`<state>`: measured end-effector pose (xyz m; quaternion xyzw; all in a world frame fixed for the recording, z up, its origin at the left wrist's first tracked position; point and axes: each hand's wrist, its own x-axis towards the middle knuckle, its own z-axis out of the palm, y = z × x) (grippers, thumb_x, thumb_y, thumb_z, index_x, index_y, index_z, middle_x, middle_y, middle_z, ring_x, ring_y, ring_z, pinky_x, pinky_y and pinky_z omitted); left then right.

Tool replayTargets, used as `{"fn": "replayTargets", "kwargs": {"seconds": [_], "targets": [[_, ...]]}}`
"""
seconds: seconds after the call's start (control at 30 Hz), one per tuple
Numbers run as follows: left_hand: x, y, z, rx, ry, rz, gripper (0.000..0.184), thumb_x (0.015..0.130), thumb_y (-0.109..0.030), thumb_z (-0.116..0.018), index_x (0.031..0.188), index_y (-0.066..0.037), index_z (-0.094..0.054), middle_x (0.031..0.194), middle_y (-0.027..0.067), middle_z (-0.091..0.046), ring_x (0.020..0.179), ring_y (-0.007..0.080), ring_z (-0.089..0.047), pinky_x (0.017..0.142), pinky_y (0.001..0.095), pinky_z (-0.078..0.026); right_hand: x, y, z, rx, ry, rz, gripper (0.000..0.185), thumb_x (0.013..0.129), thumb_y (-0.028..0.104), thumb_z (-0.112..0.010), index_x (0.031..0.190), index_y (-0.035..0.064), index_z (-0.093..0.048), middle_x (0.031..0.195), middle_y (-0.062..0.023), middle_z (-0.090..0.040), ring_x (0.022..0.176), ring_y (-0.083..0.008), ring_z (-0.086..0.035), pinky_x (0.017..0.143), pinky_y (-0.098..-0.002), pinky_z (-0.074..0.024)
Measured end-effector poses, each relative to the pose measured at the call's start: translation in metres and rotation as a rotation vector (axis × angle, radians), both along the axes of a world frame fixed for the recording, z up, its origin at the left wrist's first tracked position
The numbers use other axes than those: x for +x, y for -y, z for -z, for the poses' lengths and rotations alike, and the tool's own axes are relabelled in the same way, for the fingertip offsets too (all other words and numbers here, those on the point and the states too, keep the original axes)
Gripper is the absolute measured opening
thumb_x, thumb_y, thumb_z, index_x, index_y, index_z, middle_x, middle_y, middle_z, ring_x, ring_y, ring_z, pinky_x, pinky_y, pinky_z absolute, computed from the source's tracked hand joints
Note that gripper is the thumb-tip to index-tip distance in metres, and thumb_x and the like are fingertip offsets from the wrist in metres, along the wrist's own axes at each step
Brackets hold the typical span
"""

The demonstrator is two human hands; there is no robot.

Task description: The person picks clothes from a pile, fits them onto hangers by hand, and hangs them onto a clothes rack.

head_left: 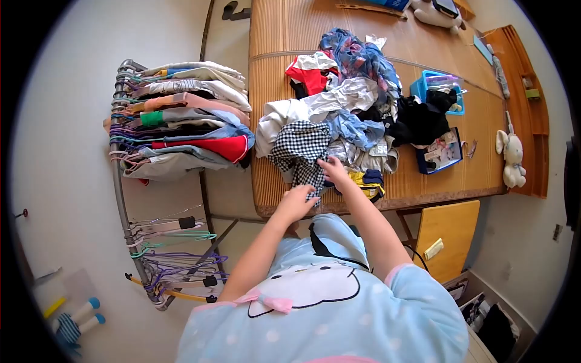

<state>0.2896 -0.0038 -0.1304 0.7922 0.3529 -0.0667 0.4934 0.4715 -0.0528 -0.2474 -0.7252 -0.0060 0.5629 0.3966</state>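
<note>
L hand (295,203) has a b&w gingham garment (301,144) by its near end; R hand (334,172) at its side, can't tell if grip's tight. Clothes pile (342,101) just beyond, on bamboo mat (281,35).

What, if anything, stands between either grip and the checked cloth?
Nothing visible. The left grip is at the near end of the checked cloth and the right grip is at its right edge. The yellow-and-navy clothing lies to the right, outside both approaches.
</note>
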Motion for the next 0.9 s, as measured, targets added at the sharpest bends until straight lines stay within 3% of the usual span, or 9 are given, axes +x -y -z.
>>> {"fn": "replayTargets", "kwargs": {"seconds": [0.1,0.23,0.33,0.43,0.5,0.57,0.7,0.77,0.9], "targets": [[0.005,0.014,-0.005,-0.128,0.116,-0.015,0.030,0.087,-0.022,-0.064,0.111,-0.004,-0.062,0.105,0.0157,-0.065,0.097,0.0279,-0.063,0.087,0.0358,-0.049,-0.011,-0.055,0.004,-0.086,-0.125,0.169,0.093,0.076,0.040,-0.078,0.143,0.0008,-0.027,0.123,-0.0145,-0.049,0.079,-0.0166,-0.054,0.061,-0.0278,-0.0462],[-0.014,0.010,-0.021,-0.337,0.083,-0.152,0.027,0.090,-0.020,-0.063,0.111,-0.003,-0.062,0.103,0.0116,-0.066,0.095,0.0213,-0.063,0.084,0.0327,-0.049,-0.026,-0.094,0.038,-0.108,0.079,0.334,0.048,0.077,0.005,-0.072,0.120,0.0026,-0.050,0.076,-0.0039,-0.057,0.056,-0.0122,-0.048,0.047,-0.0263,-0.0385],[-0.051,0.002,0.018,-0.486,0.137,-0.515,0.028,0.093,-0.026,-0.060,0.109,-0.003,-0.063,0.100,0.0044,-0.067,0.095,0.0148,-0.062,0.084,0.0290,-0.048,-0.024,-0.082,-0.003,0.360,-0.624,0.552,0.037,0.078,-0.002,-0.059,0.114,0.0078,-0.055,0.089,-0.0034,-0.057,0.074,-0.0153,-0.054,0.061,-0.0288,-0.0446],[-0.052,-0.026,-0.016,-1.278,0.173,-1.216,0.051,0.095,-0.048,-0.047,0.127,-0.008,-0.052,0.125,0.0090,-0.057,0.113,0.0246,-0.056,0.094,0.0433,-0.045,-0.029,-0.037,-0.115,0.576,-0.809,0.399,0.037,0.078,0.002,-0.059,0.114,0.0088,-0.056,0.096,-0.0041,-0.059,0.084,-0.0152,-0.057,0.072,-0.0304,-0.0469],[-0.047,-0.039,-0.028,-1.454,0.367,-1.146,0.054,0.095,-0.048,-0.044,0.130,-0.007,-0.049,0.130,0.0106,-0.053,0.116,0.0266,-0.053,0.096,0.0450,-0.044,-0.042,-0.003,-0.154,1.299,0.413,-0.282,0.033,0.076,-0.001,-0.060,0.108,0.0069,-0.058,0.101,-0.0053,-0.060,0.089,-0.0146,-0.059,0.075,-0.0274,-0.0476],[-0.049,-0.033,-0.006,-1.333,0.921,-0.839,0.052,0.098,-0.040,-0.041,0.134,-0.003,-0.046,0.131,0.0140,-0.053,0.116,0.0263,-0.054,0.097,0.0410,-0.045,-0.042,0.027,-0.200,0.746,-0.760,-0.279,0.026,0.077,-0.004,-0.062,0.101,0.0038,-0.062,0.099,-0.0026,-0.059,0.091,-0.0110,-0.057,0.076,-0.0261,-0.0472],[-0.042,-0.038,-0.051,-1.394,0.878,-0.746,0.051,0.099,-0.039,-0.038,0.135,-0.004,-0.045,0.129,0.0139,-0.054,0.115,0.0250,-0.054,0.098,0.0395,-0.044,-0.063,0.048,-0.246,0.654,-0.518,-0.453,0.030,0.082,0.000,-0.064,0.112,-0.0002,-0.061,0.105,-0.0056,-0.063,0.091,-0.0112,-0.057,0.080,-0.0265,-0.0470],[-0.038,-0.038,-0.075,-1.395,0.784,-0.715,0.050,0.099,-0.038,-0.037,0.135,-0.004,-0.045,0.128,0.0138,-0.054,0.115,0.0243,-0.055,0.099,0.0387,-0.044,-0.058,0.063,-0.231,0.641,-0.524,-0.045,0.034,0.081,-0.001,-0.063,0.115,-0.0027,-0.059,0.109,-0.0080,-0.062,0.096,-0.0158,-0.059,0.084,-0.0301,-0.0481],[-0.025,-0.035,-0.112,-1.265,0.626,-0.629,0.049,0.100,-0.037,-0.035,0.135,-0.004,-0.045,0.127,0.0137,-0.055,0.114,0.0229,-0.055,0.100,0.0373,-0.044,-0.051,0.069,-0.260,0.752,-0.380,0.236,0.091,0.077,0.008,-0.072,0.148,0.0116,-0.014,0.141,-0.0160,-0.038,0.124,-0.0290,-0.048,0.100,-0.0418,-0.0427]]}}
